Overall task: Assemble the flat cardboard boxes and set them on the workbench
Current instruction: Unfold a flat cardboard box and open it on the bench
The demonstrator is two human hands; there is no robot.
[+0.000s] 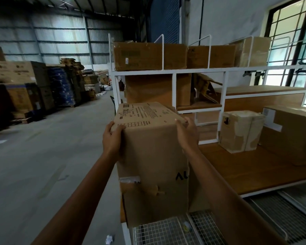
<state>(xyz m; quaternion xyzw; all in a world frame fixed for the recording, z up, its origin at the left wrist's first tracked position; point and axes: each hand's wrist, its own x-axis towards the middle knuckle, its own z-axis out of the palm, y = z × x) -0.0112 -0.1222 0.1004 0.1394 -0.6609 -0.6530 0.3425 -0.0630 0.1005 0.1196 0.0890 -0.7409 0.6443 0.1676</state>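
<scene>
Fingers of the left hand curl over the top left edge of the assembled cardboard box; the right hand grips its top right edge, fingers wrapped. It stands upright at the workbench left end, near a smaller taped box.
</scene>
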